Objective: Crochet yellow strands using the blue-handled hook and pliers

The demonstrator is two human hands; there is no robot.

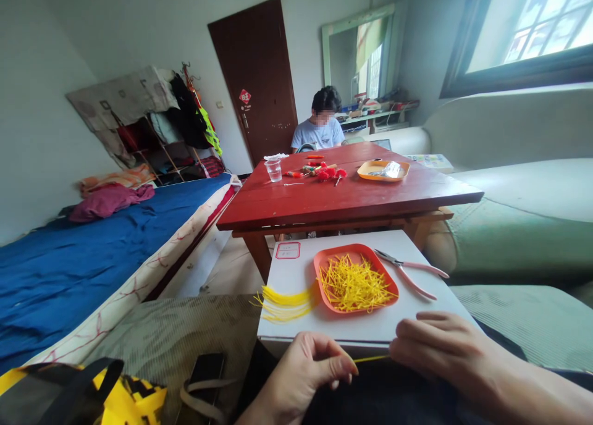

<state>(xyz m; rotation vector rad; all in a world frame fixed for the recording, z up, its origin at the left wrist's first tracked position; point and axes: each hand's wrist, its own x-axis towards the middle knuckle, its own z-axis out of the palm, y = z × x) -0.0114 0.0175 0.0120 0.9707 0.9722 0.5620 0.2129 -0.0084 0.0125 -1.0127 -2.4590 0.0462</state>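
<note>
Both hands pinch one yellow strip (pixel 370 358) taut between them: left hand (pixel 306 375) at one end, right hand (pixel 440 345) at the other. It looks mid-working; next calls for a steady pull. Just beyond them, an orange tray (pixel 324 267) of strips sits on a white board (pixel 296 277) beside pink-handled pliers (pixel 410 270). Farther off stands a red bench (pixel 347 196); a blue bed (pixel 92 258) lies left.

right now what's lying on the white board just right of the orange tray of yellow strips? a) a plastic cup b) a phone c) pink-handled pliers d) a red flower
c: the pink-handled pliers lie on the white board beside the orange tray, while both hands pinch one yellow strip nearer the camera.
</note>
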